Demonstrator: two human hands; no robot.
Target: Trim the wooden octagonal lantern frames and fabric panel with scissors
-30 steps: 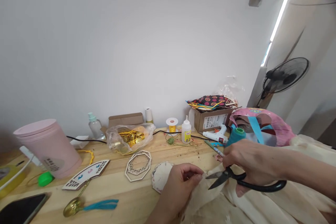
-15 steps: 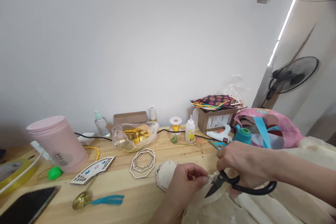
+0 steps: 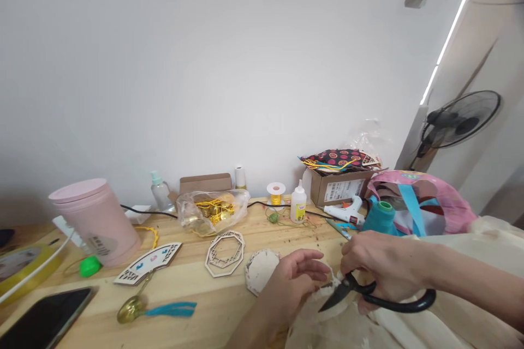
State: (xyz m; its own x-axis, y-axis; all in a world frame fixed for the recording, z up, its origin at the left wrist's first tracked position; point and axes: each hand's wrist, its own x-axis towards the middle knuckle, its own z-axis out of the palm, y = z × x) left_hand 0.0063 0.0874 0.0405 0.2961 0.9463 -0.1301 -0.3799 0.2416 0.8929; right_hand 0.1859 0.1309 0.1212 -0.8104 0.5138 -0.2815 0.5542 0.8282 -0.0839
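In my right hand (image 3: 382, 264) is a pair of black-handled scissors (image 3: 347, 290), its blades together and pointing down to the left. Thin cream fabric (image 3: 319, 322) lies beneath the scissors and reaches up beside my right fingers; whether they pinch it too is hidden. My left hand (image 3: 292, 278) is close to the fabric's ragged edge, its fingers stretched and parted from the thumb, with nothing seen in its grasp. Just left of that hand a round cream fabric-covered piece (image 3: 262, 270) lies on the wooden table (image 3: 221, 305).
Behind my hands stand a glue bottle (image 3: 298, 204), a white glue gun (image 3: 344, 211) and a teal thread cone (image 3: 380, 218). Leftward lie an octagonal wooden frame (image 3: 225, 254), a fan-shaped piece (image 3: 149, 263), a brass bell (image 3: 130, 310) with a blue tassel, and a phone (image 3: 47, 316).
My left fingers have let go of the fabric edge and spread out. My right hand keeps the scissors in nearly the same place. The view has shifted slightly.
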